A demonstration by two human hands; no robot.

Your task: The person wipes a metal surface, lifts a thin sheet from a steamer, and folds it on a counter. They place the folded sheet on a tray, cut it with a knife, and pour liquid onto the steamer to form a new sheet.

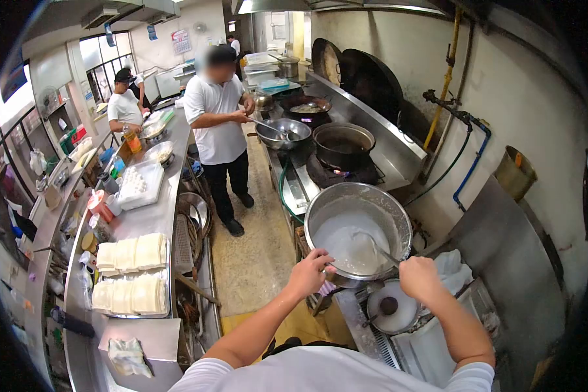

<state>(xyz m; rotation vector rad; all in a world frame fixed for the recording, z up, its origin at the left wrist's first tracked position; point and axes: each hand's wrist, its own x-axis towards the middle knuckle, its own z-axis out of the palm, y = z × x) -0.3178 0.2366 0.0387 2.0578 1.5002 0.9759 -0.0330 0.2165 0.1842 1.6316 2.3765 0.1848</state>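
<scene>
A large steel pot (398, 209) in front of me holds a white, cloudy liquid (346, 238). My left hand (310, 271) is closed at the pot's near left rim, with a bit of pinkish cloth just under it. In my right hand (419, 281) is the handle of a long metal ladle (384, 253), over the near right rim. The ladle's head dips into the liquid and is partly hidden by it. Below my right hand, a round lid with a dark knob (389, 306) lies on the steel counter.
A dark pot (344, 151) sits on a burner beyond, flame beneath. A co-worker (217, 111) in the aisle holds a utensil over a metal bowl (282, 133). On the left counter (140, 222) are a tray of stacked pale sheets (130, 255) and a tray of eggs (140, 183).
</scene>
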